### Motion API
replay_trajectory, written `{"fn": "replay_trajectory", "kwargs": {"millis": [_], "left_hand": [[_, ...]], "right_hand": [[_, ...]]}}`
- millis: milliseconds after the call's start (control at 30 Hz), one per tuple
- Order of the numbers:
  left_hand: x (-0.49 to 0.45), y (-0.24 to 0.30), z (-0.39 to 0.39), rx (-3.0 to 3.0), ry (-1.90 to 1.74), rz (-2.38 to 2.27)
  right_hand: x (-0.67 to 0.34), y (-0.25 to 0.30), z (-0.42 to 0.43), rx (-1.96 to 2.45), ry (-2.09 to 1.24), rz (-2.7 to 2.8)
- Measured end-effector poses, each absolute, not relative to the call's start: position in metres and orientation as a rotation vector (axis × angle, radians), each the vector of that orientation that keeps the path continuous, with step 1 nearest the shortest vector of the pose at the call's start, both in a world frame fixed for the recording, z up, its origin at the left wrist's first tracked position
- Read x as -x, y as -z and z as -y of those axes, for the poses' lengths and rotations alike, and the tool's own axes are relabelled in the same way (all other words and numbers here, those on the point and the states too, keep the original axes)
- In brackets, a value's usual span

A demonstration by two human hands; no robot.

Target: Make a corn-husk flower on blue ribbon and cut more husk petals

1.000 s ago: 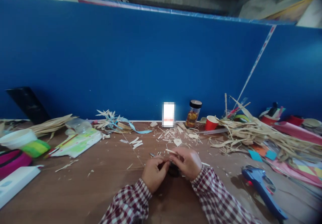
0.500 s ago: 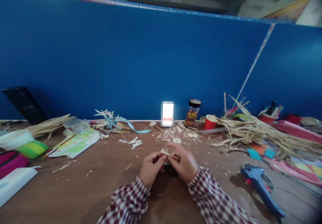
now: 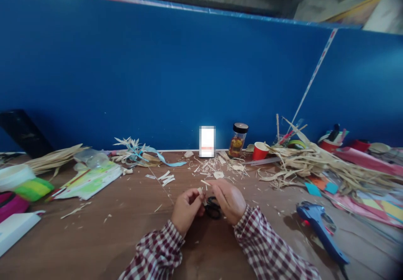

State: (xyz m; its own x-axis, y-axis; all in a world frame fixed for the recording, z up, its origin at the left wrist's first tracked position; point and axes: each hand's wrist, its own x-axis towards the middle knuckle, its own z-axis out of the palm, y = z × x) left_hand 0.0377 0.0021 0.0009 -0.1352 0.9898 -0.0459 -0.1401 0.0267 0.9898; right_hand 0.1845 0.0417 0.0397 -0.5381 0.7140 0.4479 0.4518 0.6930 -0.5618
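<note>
My left hand (image 3: 185,209) pinches a small pale strip of dried husk (image 3: 200,191) between thumb and fingertips. Close beside it, my right hand (image 3: 231,201) is closed, and a thin pale stick (image 3: 205,183) sticks out past its fingertips toward the left. Between and below the two hands lie black-handled scissors (image 3: 213,211) on the brown table (image 3: 126,229); their blades are hidden. Just beyond my fingers is a scatter of pale shavings and slivers (image 3: 208,166), and several short white strips (image 3: 166,178) lie to the left of it.
At right are a blue glue gun (image 3: 323,231) and a heap of dried husk strips (image 3: 302,162). A jar with a black lid (image 3: 237,141) and a red paper cup (image 3: 260,150) stand at the back, before a blue partition (image 3: 176,70). Left, a painted sheet (image 3: 94,183) lies near a white bowl (image 3: 15,178).
My hands have drawn slightly apart, and the right one has turned with its fingers closer together. More of the scissors' black handles now shows. The view has shifted a little to the right.
</note>
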Motion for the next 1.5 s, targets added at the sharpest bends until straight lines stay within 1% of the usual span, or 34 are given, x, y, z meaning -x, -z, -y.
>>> {"fn": "replay_trajectory", "kwargs": {"millis": [233, 467, 633, 833, 967, 1133, 1300, 1500], "left_hand": [[-0.038, 0.004, -0.002, -1.204, -1.305, -1.175], [-0.036, 0.008, -0.003, -1.194, -1.226, -1.215], [-0.036, 0.007, -0.004, -1.141, -1.254, -1.220], [-0.036, 0.000, -0.004, -0.969, -1.357, -1.266], [-0.036, -0.001, -0.002, -1.056, -1.384, -1.240], [-0.038, 0.001, 0.000, -1.216, -1.338, -1.253], [-0.039, 0.000, 0.001, -1.209, -1.340, -1.281], [-0.039, 0.002, 0.000, -1.155, -1.315, -1.276]], "right_hand": [[-0.180, -0.029, -0.045, 0.887, -0.512, 2.281], [-0.180, -0.024, -0.049, 1.012, -0.461, 2.186], [-0.181, -0.027, -0.048, 1.056, -0.429, 2.163], [-0.185, -0.036, -0.042, 0.965, -0.426, 2.206], [-0.185, -0.033, -0.042, 1.001, -0.519, 2.263], [-0.182, -0.031, -0.045, 0.843, -0.547, 2.276], [-0.181, -0.029, -0.046, 0.826, -0.596, 2.270], [-0.180, -0.024, -0.048, 0.836, -0.563, 2.256]]}}
